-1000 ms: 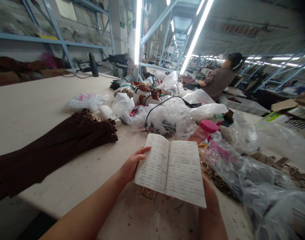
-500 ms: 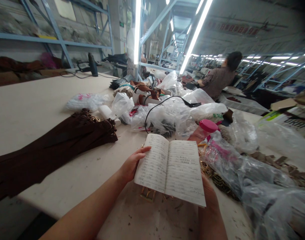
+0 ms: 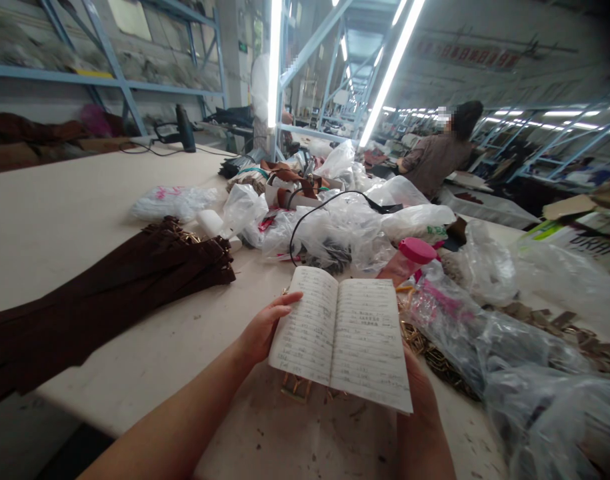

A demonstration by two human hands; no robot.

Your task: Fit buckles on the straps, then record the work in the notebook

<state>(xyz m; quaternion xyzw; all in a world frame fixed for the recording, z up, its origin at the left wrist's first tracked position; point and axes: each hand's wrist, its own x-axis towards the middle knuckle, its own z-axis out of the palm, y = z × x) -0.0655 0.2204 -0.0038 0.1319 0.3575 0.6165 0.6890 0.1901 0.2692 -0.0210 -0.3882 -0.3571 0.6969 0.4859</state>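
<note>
An open notebook (image 3: 365, 340) with lined, handwritten pages is held up over the table, tilted toward me. My left hand (image 3: 269, 327) grips its left edge, thumb on top of the page and the other fingers hidden underneath. At the right edge my right hand (image 3: 419, 380) supports the book from behind, its fingers mostly covered by the page. Below the notebook lie some brass-coloured metal buckles (image 3: 295, 388), partly hidden. A pink-lidded bottle (image 3: 415, 252) stands tilted just beyond the right page.
A bundle of dark brown straps (image 3: 109, 300) lies on the white table (image 3: 85, 200) at left. Plastic bags (image 3: 335, 227) spread across the middle and right. Metal chain-like hardware (image 3: 435, 357) is beside my right hand. A black bottle (image 3: 185, 130) stands farther back; a person (image 3: 437, 157) works beyond.
</note>
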